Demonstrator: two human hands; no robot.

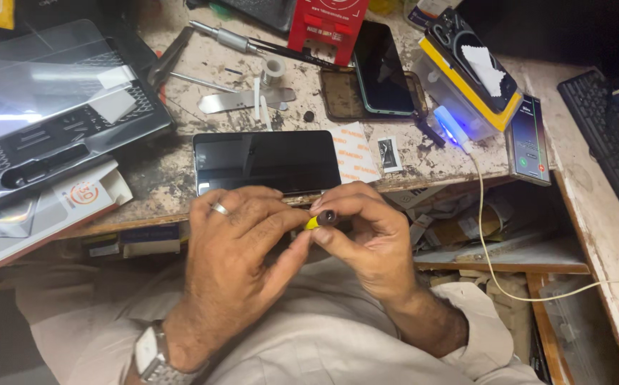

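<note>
From the head view, I judge I am readying a small tool: both hands meet just in front of the worn workbench [181, 178], working a small yellow-and-dark cylinder [321, 219], probably a tube or a bit holder, though I cannot tell which. My right hand [363, 239] has thumb and forefinger pinched shut on its dark end, the other fingers curled beneath. My left hand [242, 246], a ring on one finger and a watch at the wrist, lies palm down, its fingers closed together on the yellow end. The cylinder sits between the two hands, just below the near edge of the dark phone [267, 160] lying flat on the bench. I judge the next move calls for a firm twist or pull between the two grips, held steady so nothing drops into the cluttered shelf [495, 257] below.
</note>
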